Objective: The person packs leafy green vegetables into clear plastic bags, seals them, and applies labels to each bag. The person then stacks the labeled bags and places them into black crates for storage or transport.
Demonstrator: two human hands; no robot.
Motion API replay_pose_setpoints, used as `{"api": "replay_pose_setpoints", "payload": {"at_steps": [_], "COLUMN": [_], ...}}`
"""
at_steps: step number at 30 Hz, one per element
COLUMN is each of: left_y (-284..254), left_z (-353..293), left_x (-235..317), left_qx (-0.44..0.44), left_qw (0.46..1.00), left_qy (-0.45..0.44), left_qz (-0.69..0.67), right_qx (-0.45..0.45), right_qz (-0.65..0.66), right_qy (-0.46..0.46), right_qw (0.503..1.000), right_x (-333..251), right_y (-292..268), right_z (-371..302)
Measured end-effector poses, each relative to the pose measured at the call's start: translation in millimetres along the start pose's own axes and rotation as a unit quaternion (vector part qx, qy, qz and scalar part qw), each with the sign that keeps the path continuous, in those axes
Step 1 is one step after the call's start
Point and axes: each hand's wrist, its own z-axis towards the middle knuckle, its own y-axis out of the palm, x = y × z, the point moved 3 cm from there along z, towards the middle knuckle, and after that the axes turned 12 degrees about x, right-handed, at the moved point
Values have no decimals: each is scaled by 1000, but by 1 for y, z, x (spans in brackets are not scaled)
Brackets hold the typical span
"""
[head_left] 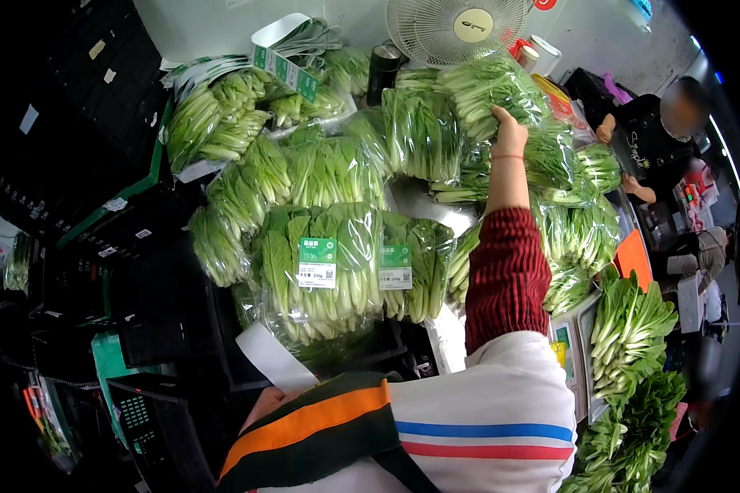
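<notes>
My right hand (509, 131) reaches to the far side and grips the edge of a clear bag of leafy greens (495, 86) on top of the pile. At lower left, my left hand (263, 406) shows only in part. A white label strip (276, 358) comes up from it, and the dark apron strap hides most of its fingers. Just beyond the strip lies a bag of greens (349, 271) with a green and white label (317, 263) on its front. Beside it rests another labelled bag (423, 267).
More bagged greens (325, 172) cover the table, with loose greens (629, 333) at right. A fan (460, 33), a dark can (382, 70) and a long label strip (284, 70) are at the back. Dark crates (82, 164) stack at left. A co-worker (654, 123) stands far right.
</notes>
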Motion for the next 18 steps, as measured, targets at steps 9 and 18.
{"api": "replay_pose_setpoints", "payload": {"at_steps": [9, 18], "left_y": [4, 26], "left_z": [44, 37], "left_x": [1, 43], "left_qx": [101, 110], "left_qw": [960, 946], "left_qy": [-42, 46], "left_qz": [-258, -301], "right_qx": [-149, -561], "right_qz": [-405, -288], "right_qy": [-232, -345], "right_qw": [872, 695], "right_x": [-4, -2], "right_y": [-107, -87], "right_z": [-173, -433]}}
